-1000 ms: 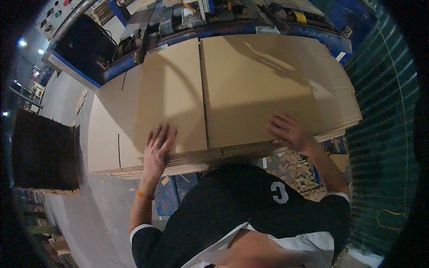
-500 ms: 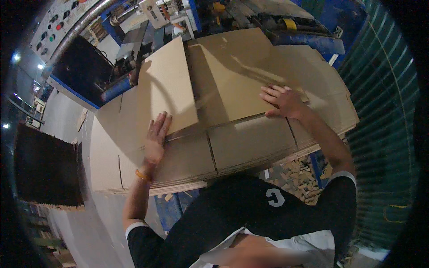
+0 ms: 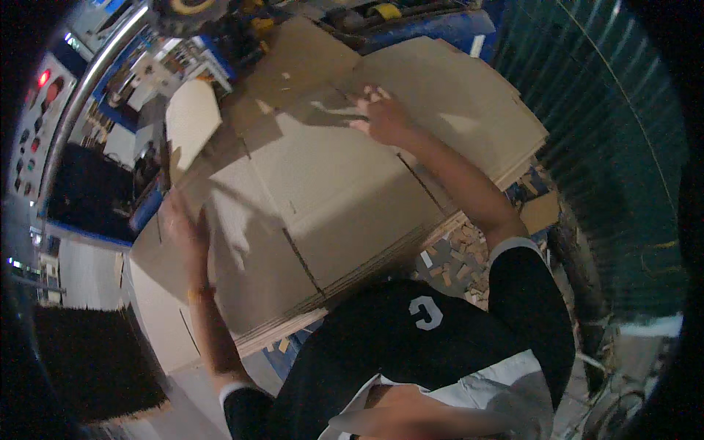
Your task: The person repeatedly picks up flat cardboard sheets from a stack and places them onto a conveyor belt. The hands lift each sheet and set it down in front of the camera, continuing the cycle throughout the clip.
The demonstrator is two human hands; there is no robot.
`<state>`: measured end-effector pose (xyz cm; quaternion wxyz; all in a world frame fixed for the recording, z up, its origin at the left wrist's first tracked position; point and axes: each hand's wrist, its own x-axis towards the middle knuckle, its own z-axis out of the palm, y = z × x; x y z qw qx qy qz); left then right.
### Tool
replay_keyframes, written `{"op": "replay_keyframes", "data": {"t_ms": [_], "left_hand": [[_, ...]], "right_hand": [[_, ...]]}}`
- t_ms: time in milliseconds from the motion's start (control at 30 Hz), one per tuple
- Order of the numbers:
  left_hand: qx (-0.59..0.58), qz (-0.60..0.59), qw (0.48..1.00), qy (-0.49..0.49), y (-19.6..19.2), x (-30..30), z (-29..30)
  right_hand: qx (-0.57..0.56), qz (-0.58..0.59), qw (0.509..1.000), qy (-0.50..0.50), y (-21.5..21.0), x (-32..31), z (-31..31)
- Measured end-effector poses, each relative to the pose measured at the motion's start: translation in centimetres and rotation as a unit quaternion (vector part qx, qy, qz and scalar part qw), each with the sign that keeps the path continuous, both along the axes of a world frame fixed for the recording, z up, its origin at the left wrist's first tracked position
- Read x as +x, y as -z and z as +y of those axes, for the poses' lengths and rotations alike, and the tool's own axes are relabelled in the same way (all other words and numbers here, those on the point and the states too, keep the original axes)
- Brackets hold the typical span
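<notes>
The left hand [image 3: 183,224] lay flat and open, fingers spread, on the left part of a stack of large flat brown corrugated cardboard sheets [image 3: 330,191], near the stack's left edge. It pressed down on the top sheet rather than closing around anything; the hand was motion-blurred, so the exact finger placing could not be told. An orange band [image 3: 196,295] circled the left wrist.

The right hand [image 3: 381,117] was stretched far forward, also open with the fingers splayed, palm down on the top sheet near the far side of the stack, close to a fold line running across the cardboard. It gripped nothing.

The stack lay straight in front of the person, tilted across the view, its layered edges showing at the near side just above the person's black shirt [image 3: 411,337]. Small wood scraps [image 3: 455,257] littered the floor beside the near right corner of the stack. Blue machinery [image 3: 440,26] stood beyond the far edge, and a grey control panel with red lights [image 3: 40,95] sat at the upper left.
</notes>
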<state>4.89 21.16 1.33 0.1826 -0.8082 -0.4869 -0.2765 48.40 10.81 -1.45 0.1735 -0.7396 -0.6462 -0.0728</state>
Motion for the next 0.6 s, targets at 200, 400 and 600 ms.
{"op": "replay_keyframes", "data": {"t_ms": [200,400,600], "left_hand": [[0.109,-0.138,0.918,-0.355,4.3,-19.6,-12.4],[-0.074,-0.122,0.829,-0.541,13.6,-30.0,-14.9],[-0.163,-0.548,0.718,-0.396,9.6,-24.8,-15.0]], "right_hand": [[0.130,-0.026,0.879,0.459,2.0,6.2,-17.0],[0.203,0.084,0.895,0.387,5.4,7.8,-18.7],[0.253,0.139,0.881,0.375,4.2,7.2,-16.8]]}}
